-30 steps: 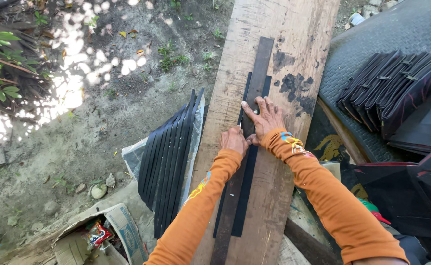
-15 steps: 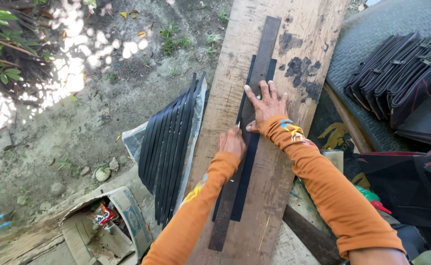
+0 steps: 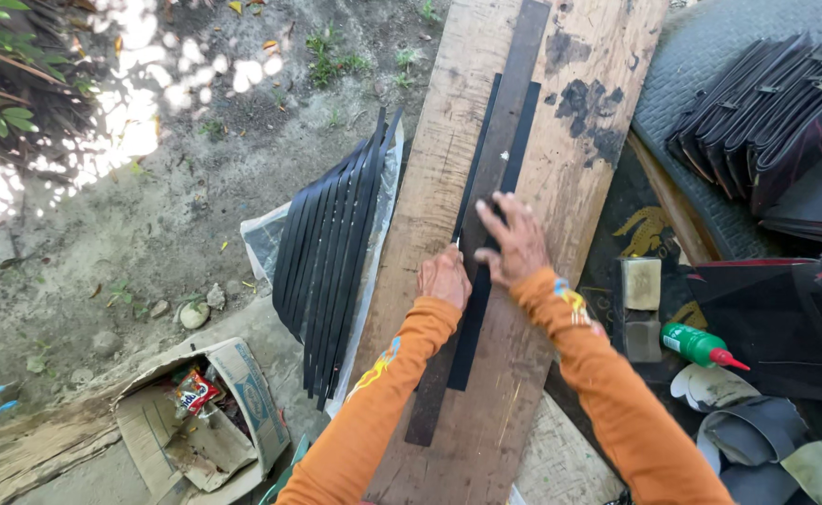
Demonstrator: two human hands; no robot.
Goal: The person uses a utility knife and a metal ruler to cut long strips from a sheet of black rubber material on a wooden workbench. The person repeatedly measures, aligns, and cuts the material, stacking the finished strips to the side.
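The right hand [image 3: 514, 245] lies flat with fingers spread, pressing down on a long black strip [image 3: 486, 234] that rests on a wooden plank [image 3: 575, 168]. Just beside it, the left hand [image 3: 445, 277] is curled shut around a small blade [image 3: 459, 239] (only its tip shows), touching the strip's left edge

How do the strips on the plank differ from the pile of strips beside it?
The strips on the plank are few and lie flat, lengthwise on the wood, pressed by the right hand, with the left hand at their edge. The pile of strips is many, fanned out on clear plastic sheet left of the plank, untouched. Both are long, narrow and black.
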